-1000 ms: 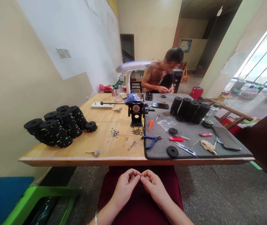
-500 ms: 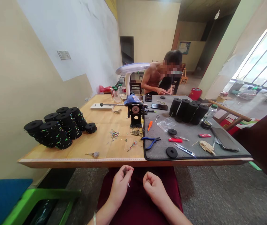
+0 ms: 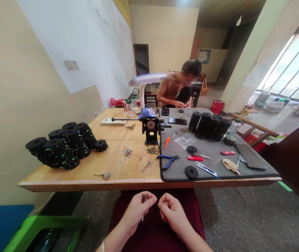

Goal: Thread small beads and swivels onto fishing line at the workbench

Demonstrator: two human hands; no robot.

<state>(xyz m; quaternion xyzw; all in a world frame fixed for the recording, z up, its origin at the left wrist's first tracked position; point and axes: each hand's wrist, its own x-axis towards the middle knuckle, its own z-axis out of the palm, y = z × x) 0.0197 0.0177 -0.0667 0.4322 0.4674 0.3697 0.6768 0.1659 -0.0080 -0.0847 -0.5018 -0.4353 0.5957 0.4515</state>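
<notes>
My left hand [image 3: 138, 211] is closed around a small dark tuft [image 3: 144, 198] with a thin white stem poking out below the palm. Close beside it on the right, my right hand [image 3: 172, 209] has its fingers pinched; whatever lies between them is too small to name. Both hands are over the dark red cloth [image 3: 157, 234] on my lap, in front of the table edge. Small coloured beads [image 3: 127, 152] and brass-coloured pieces [image 3: 152, 150] lie on the wooden table beyond, near a black winding device [image 3: 150, 129].
Bead-studded black foam rolls [image 3: 70, 140] stand at left, plain black rolls [image 3: 212, 125] at right. Blue pliers [image 3: 168, 161], an orange-handled tool [image 3: 167, 142] and a knife [image 3: 206, 168] lie on the grey mat [image 3: 175, 176]. A person [image 3: 174, 91] sits across the table.
My hands have come closer together, almost fingertip to fingertip. More of the dark tuft shows in my left hand. The view has shifted slightly.
</notes>
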